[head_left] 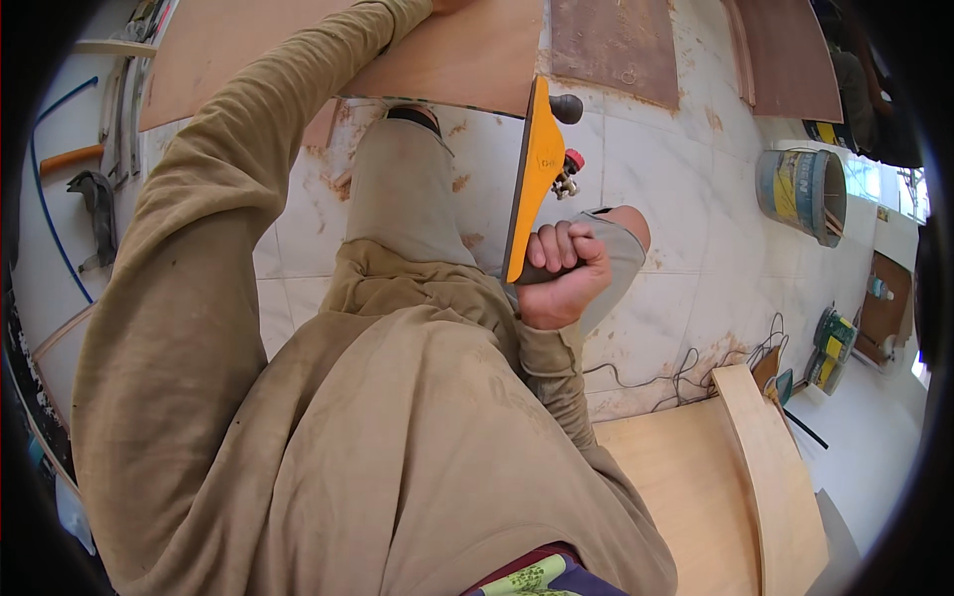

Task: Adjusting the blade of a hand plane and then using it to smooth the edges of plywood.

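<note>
My right hand (pixel 564 283) is wrapped round the rear handle of a hand plane (pixel 538 159) with a yellow-orange body, a dark round front knob and a red adjusting knob. The plane is tipped on its side, its long body pointing away from me, above my bent right knee. Its front part is close to the edge of a large reddish-brown board (pixel 457 60). My left arm reaches far forward over this board. Only a sliver of my left hand (pixel 452 5) shows at the top edge; its fingers are out of sight.
Another brown board (pixel 614 50) lies ahead on the dusty tiled floor. To the right stand a grey bucket (pixel 795 194) and green tubs (pixel 830 348). A dark cord (pixel 686 372) runs by pale plywood (pixel 686 487). Tools, one with an orange handle (pixel 72 160), lie at the left.
</note>
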A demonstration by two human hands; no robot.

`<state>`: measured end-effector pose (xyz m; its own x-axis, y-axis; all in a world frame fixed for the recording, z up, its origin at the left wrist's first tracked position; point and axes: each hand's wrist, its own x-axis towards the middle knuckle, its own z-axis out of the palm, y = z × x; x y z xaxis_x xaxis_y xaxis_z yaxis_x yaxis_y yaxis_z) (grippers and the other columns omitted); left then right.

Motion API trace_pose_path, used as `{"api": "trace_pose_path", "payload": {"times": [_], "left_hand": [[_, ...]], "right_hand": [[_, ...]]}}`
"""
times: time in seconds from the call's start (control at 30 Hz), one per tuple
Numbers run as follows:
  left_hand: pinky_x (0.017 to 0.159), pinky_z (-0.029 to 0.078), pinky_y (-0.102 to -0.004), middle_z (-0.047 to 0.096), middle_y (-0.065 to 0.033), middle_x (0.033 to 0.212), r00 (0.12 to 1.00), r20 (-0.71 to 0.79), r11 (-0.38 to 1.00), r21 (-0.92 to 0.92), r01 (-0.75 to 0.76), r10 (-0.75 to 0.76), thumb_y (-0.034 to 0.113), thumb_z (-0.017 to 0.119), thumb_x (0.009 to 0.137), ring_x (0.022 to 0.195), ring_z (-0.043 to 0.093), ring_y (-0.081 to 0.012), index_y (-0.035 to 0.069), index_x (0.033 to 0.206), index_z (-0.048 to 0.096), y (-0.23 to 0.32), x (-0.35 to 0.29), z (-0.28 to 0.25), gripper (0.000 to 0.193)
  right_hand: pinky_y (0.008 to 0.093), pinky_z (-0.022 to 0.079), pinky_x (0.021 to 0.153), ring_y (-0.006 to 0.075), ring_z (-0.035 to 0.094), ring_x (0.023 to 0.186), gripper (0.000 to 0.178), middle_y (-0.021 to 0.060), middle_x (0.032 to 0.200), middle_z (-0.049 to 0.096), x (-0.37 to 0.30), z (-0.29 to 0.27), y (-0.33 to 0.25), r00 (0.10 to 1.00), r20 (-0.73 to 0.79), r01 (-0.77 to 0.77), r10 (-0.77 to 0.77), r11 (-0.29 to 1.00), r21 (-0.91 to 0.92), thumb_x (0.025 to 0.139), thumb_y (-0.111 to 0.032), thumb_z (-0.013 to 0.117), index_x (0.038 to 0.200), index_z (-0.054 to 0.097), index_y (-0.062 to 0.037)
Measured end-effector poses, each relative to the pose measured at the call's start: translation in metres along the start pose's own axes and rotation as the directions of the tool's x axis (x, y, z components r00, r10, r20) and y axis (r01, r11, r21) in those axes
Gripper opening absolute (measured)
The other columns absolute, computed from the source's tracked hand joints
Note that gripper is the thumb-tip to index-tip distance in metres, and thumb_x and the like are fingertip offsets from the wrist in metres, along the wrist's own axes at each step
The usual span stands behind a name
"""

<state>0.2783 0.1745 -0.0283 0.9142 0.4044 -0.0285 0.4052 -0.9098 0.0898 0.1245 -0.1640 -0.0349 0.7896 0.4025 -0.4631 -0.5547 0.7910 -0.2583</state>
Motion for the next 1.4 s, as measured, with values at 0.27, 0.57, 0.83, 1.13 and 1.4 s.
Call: {"api": "trace_pose_path", "payload": {"times": [0.27, 0.57, 0.83, 1.13, 1.4], "left_hand": [[0.115, 0.011, -0.0765, 0.024, -0.0181, 0.166, 1.0, 0.012, 0.998, -0.056, -0.023, 0.024, 0.049, 0.043, 0.096, 0.154, 0.018, -0.0426, 0.018, 0.157, 0.033, 0.013, -0.002, -0.015, 0.069], [0.119, 0.02, -0.0639, 0.03, -0.015, 0.164, 0.87, -0.216, 0.896, 0.089, -0.436, 0.444, 0.054, 0.061, 0.094, 0.152, 0.025, -0.0354, 0.018, 0.157, 0.033, -0.005, -0.034, 0.035, 0.079], [0.121, 0.014, -0.0672, 0.022, -0.0107, 0.167, 0.884, -0.039, 0.873, 0.177, -0.453, 0.467, 0.038, 0.088, 0.071, 0.156, 0.016, -0.0327, 0.017, 0.16, 0.026, 0.01, -0.112, 0.014, 0.111], [0.118, 0.019, -0.0719, 0.023, -0.0145, 0.166, 0.944, -0.159, 0.956, 0.104, -0.275, 0.289, 0.017, 0.089, 0.068, 0.154, 0.019, -0.0386, 0.013, 0.157, 0.03, 0.026, -0.132, 0.018, 0.107], [0.118, 0.02, -0.0702, 0.026, -0.0163, 0.165, 0.91, -0.121, 0.918, 0.063, -0.391, 0.395, 0.011, 0.079, 0.076, 0.154, 0.02, -0.0384, 0.007, 0.154, 0.034, 0.021, -0.127, 0.018, 0.091]], "right_hand": [[0.0323, 0.038, 0.055, 0.0134, 0.036, 0.053, 0.009, -0.0034, 0.06, 0.034, 0.05, 0.012, -0.016, 0.998, 0.065, -0.008, 0.006, 0.999, 0.036, 0.081, -0.011, 0.052, 0.074, 0.048, -0.011], [0.0313, 0.038, 0.053, 0.0132, 0.036, 0.052, 0.005, -0.0034, 0.059, 0.036, 0.033, -0.021, -0.013, 0.997, 0.065, -0.058, 0.047, 0.984, 0.171, 0.082, -0.011, 0.053, 0.077, 0.053, -0.011], [0.0314, 0.037, 0.053, 0.0133, 0.036, 0.052, 0.005, -0.0037, 0.059, 0.036, 0.016, -0.028, -0.008, 0.997, 0.069, -0.047, 0.037, 0.989, 0.142, 0.08, -0.011, 0.053, 0.075, 0.052, -0.0114], [0.0326, 0.036, 0.054, 0.0132, 0.035, 0.053, 0.009, -0.0035, 0.06, 0.033, 0.059, -0.02, 0.004, 0.992, 0.122, -0.061, 0.036, 0.978, 0.202, 0.078, -0.011, 0.054, 0.073, 0.047, -0.0119], [0.0326, 0.038, 0.057, 0.0139, 0.036, 0.054, 0.005, -0.0022, 0.061, 0.034, 0.106, -0.013, -0.002, 0.97, 0.243, -0.051, 0.018, 0.99, 0.129, 0.077, -0.012, 0.053, 0.075, 0.051, -0.0091]]}}
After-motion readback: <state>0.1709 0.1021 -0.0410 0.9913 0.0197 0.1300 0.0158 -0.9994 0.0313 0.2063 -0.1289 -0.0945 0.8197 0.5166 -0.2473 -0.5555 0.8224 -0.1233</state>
